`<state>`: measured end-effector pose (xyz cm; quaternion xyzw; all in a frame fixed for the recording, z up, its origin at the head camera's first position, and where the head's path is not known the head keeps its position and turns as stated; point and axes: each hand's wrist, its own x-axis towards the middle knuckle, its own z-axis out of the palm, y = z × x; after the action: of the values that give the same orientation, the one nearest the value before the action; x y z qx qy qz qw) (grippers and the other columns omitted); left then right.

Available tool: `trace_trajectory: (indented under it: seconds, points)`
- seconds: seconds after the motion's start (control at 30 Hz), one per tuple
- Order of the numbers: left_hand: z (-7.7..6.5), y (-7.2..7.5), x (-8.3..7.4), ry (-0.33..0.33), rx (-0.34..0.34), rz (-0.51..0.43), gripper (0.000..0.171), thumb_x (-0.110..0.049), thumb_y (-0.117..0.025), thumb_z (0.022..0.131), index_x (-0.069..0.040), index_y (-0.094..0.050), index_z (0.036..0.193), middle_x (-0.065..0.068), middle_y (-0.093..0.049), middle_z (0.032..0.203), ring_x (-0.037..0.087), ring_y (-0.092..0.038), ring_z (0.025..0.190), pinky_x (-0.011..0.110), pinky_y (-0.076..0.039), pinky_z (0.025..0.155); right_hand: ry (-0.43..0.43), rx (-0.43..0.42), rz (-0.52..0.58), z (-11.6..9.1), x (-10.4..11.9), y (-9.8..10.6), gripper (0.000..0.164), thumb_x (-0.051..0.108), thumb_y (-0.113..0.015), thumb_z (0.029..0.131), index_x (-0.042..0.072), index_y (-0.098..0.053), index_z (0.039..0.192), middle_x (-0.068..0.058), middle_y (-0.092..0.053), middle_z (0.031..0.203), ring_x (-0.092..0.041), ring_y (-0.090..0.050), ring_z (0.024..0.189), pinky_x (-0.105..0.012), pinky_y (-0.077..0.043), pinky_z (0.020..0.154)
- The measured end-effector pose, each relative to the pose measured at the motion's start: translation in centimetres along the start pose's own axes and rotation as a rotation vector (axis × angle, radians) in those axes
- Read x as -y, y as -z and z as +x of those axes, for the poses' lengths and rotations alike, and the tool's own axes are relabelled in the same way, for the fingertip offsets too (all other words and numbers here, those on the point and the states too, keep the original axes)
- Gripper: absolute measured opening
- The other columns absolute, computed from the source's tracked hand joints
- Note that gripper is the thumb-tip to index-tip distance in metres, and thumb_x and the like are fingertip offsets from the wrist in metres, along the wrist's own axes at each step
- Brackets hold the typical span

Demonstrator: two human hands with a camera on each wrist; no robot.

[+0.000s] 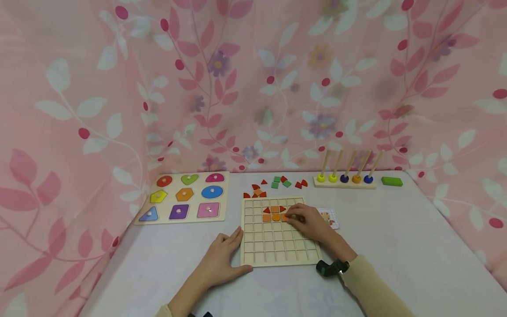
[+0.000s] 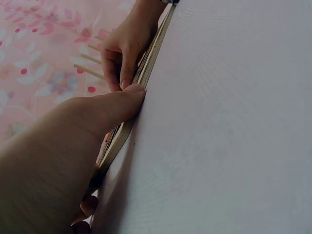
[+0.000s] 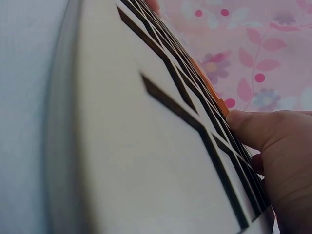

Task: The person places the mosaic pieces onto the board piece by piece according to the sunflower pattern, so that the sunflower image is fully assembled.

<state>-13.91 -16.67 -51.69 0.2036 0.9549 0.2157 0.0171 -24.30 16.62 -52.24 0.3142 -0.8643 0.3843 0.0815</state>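
A wooden grid board lies on the table, with orange and red tiles in two of its upper rows. My left hand is at its near left corner, fingertips against the left side and thumb along the near edge. Over the grid, my right hand pinches an orange square tile between thumb and finger, at a cell just right of an orange round tile. Above these sit an orange square and two red triangles. The pinched tile's far side is hidden by the fingers.
Loose red, green and orange pieces lie behind the board. A shape puzzle stands at left. At the back right are a peg stand with beads and a green block. A picture card lies partly behind my right hand.
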Motion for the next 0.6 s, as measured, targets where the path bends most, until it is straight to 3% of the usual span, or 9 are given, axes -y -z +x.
trace_trajectory:
  seconds: [0.6]
  points:
    - [0.07,-0.16,0.11,0.000,-0.009,0.008,0.107,-0.076,-0.075,0.082,-0.012,-0.044,0.162,-0.001,-0.037,0.171,0.011,-0.044,0.111,0.033,-0.045,0.089,-0.047,-0.021,0.080,0.04,0.00,0.06,0.013,0.006,-0.079,0.095,0.009,-0.082,0.107,-0.003,-0.074,0.114,-0.014,-0.061,0.090,-0.027,-0.051,0.077]
